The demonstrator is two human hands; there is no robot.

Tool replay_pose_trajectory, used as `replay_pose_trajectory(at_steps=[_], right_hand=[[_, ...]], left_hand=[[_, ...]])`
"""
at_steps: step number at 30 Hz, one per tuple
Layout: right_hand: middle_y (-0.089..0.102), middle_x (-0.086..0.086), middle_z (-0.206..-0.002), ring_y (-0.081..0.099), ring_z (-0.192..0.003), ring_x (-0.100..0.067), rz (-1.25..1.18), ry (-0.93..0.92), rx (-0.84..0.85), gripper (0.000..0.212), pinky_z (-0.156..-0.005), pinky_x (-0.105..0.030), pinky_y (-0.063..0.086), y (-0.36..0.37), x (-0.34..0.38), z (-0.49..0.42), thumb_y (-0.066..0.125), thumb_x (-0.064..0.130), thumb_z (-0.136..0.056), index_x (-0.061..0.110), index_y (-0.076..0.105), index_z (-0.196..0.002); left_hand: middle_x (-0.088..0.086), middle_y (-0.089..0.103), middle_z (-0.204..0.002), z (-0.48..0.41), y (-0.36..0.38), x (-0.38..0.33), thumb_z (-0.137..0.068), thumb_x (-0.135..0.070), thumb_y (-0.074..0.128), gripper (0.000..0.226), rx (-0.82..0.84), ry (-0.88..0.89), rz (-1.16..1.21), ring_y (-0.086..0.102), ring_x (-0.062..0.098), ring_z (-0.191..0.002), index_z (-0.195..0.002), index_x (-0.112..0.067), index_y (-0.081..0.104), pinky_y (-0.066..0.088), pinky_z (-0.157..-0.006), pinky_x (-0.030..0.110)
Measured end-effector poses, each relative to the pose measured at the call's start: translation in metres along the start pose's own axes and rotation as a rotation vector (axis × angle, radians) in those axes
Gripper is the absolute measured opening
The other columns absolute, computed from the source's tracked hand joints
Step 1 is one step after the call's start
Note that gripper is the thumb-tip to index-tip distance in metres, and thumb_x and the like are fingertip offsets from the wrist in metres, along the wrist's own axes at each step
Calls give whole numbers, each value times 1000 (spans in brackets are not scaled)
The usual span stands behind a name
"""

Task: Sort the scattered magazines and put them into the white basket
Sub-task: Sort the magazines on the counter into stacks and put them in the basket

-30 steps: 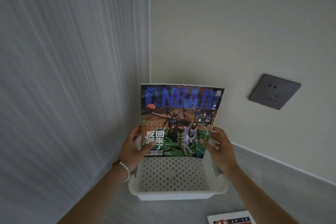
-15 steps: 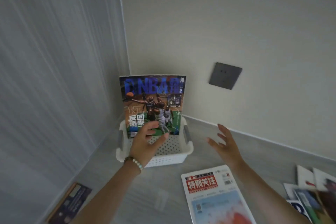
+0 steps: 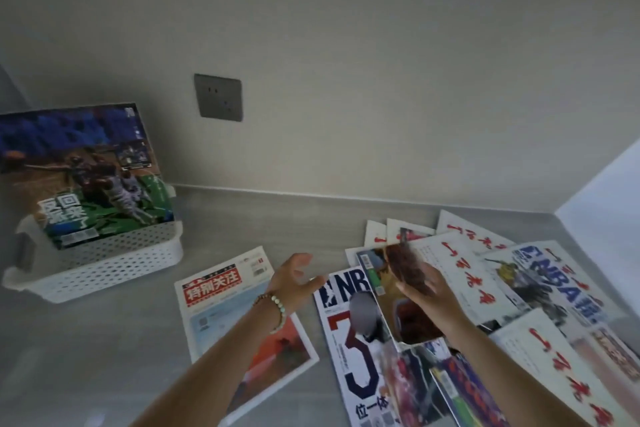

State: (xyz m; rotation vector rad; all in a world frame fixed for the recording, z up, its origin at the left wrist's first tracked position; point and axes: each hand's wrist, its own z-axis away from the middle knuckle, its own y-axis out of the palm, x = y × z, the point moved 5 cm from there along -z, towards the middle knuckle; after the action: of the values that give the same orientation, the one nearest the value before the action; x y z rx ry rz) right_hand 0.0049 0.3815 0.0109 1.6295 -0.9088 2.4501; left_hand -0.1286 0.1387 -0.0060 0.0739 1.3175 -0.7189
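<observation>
- The grey floor (image 3: 121, 340) is spreading across the lower view, meeting a cream wall (image 3: 381, 45) along a pale skirting line.
- A loose heap of scattered magazines (image 3: 519, 305) is lying on the floor at the right, overlapping one another, several showing red brush lettering on white.
- The white basket (image 3: 104, 267) is sitting on the floor at the left, well apart from the heap, its perforated side facing the camera.
- A basketball magazine (image 3: 86, 177) is standing tilted inside the basket, its cover rising above the rim.
- A red-titled magazine (image 3: 225, 308) is lying flat between the basket and the heap, partly under the left forearm.
- A magazine with a large number 3 (image 3: 353, 350) is lying just beside it, at the heap's near edge.
- The right hand (image 3: 426, 291) is gripping a brownish magazine (image 3: 394, 295) lifted off the heap, fingers closed over its upper part.
- The left hand (image 3: 294, 282) is hovering with fingers spread and empty, a beaded bracelet (image 3: 277, 308) circling the wrist.
- A grey wall socket (image 3: 218, 97) is sitting above the skirting.
</observation>
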Motion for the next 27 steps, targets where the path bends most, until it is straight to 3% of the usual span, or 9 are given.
replay_pose_trajectory(at_steps=[2,5,9,11,13,18,21,23,27], right_hand=[[51,2,-131,45,-121,-18,6,65,-81,59,-99,-33,37,-28,-30,4,76,35,-73,26,48,-125],[28,-2,-152,28,-139,-21,48,164,-68,84,-110,-37,27,-51,-69,9,74,41,-74,22,31,-143],[10,0,-159,7,-146,-19,302,140,14,81,-117,-40,11,-53,-105,10,56,54,-83,24,19,-148],[0,2,-159,-4,-147,-19,539,117,40,76,-118,-42,3,-47,-117,9,38,63,-87,28,13,-149],[-4,2,-160,-7,-147,-20,645,80,39,72,-118,-43,0,-42,-122,8,24,66,-89,30,9,-149],[0,4,-159,-6,-147,-20,644,66,64,67,-117,-44,0,-42,-118,8,22,63,-91,30,13,-149],[29,1,-152,22,-143,-27,429,15,85,58,-117,-45,22,-47,-104,12,37,52,-93,22,32,-143],[42,-3,-141,50,-122,-22,96,16,-58,58,-99,-37,48,-55,-88,17,57,39,-88,17,37,-138],[26,-4,-150,28,-136,-16,-307,174,-426,99,-114,-35,19,-76,-73,19,77,25,-74,13,11,-147]], left_hand=[[2,51,-133,0,38,-1,-77,-33,70,56,53,-36,28,53,20,-113,-126,-16,48,47,-94,32],[2,46,-136,1,88,0,-85,-29,62,55,115,-117,63,51,21,-118,-133,-14,42,46,-92,28],[12,51,-124,2,140,1,-97,-10,36,44,158,-266,119,57,20,-94,-140,1,30,47,-70,11],[12,40,-140,3,155,-1,-98,-16,39,49,116,-317,290,46,28,-123,-143,-4,25,41,-93,25],[11,35,-146,-1,168,-3,-94,-22,49,60,90,-364,531,41,27,-129,-145,-8,20,37,-104,37],[10,58,-84,-7,182,-8,-92,-26,51,40,95,-417,448,55,20,-72,-122,1,49,49,-73,32],[15,59,-102,-2,187,-17,-97,-15,41,33,112,-397,517,62,29,-84,-130,-11,43,55,-76,42],[15,60,-109,1,182,-27,-96,-8,40,35,82,-327,632,69,25,-76,-128,-19,45,59,-63,37],[11,65,-97,7,174,-51,-95,-3,41,33,136,-173,791,71,16,-65,-121,-22,48,59,-59,30]])
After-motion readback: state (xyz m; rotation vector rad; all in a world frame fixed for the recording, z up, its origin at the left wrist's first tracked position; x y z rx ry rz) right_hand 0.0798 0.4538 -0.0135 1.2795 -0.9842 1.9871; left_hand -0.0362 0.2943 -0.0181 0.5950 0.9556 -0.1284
